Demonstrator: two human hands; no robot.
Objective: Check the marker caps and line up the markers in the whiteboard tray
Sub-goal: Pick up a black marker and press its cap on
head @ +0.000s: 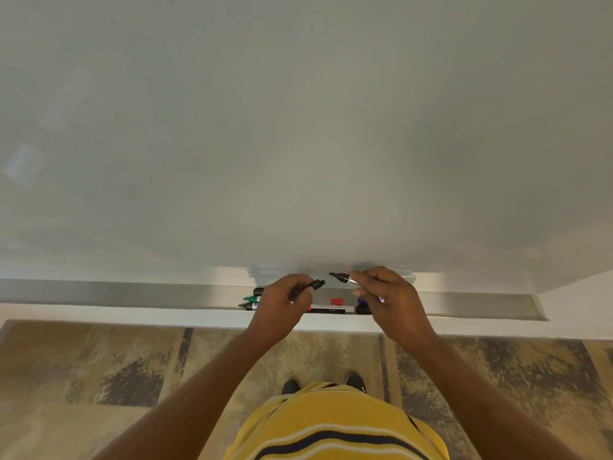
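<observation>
Left hand (285, 300) pinches black cap (316, 284); right hand (386, 293) grips uncapped marker (341, 277), both just above tray (132, 295) w/ other markers. Risk: misaligned cap, nib inks fingers.

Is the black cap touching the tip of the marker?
Apart. The head view shows bare whiteboard between the black cap in the left hand and the tip of the marker held by the right hand.

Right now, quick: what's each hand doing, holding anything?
Left hand: closed on a black cap.
Right hand: closed on an uncapped black marker, tip pointing at the cap, small gap between them.
</observation>
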